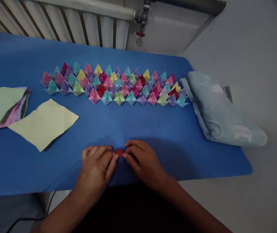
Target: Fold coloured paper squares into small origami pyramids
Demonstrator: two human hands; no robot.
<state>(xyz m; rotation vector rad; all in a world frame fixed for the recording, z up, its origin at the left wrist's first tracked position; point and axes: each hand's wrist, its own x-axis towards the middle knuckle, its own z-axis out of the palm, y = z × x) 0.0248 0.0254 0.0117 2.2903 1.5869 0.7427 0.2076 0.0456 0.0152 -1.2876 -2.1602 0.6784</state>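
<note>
Between my two hands, near the front edge of the blue table point(99, 124), is a small piece of folded red paper point(120, 152). My left hand point(97, 163) grips its left side, fingers curled and pressed together. On the right side, my right hand point(142, 160) pinches the paper between thumb and fingertips. The paper's exact folds are mostly hidden by the fingertips. Beyond my hands, several small folded paper boats point(119, 98) in pink, teal, purple, yellow, green and red stand close together in long rows.
Left of my hands lies a yellow paper sheet point(46, 124), beside a stack of coloured paper point(2, 105). A folded light-blue cloth point(225, 113) rests over the table's right end. Behind the table are a white radiator point(70, 24) and a pipe with a red valve handle point(140, 34).
</note>
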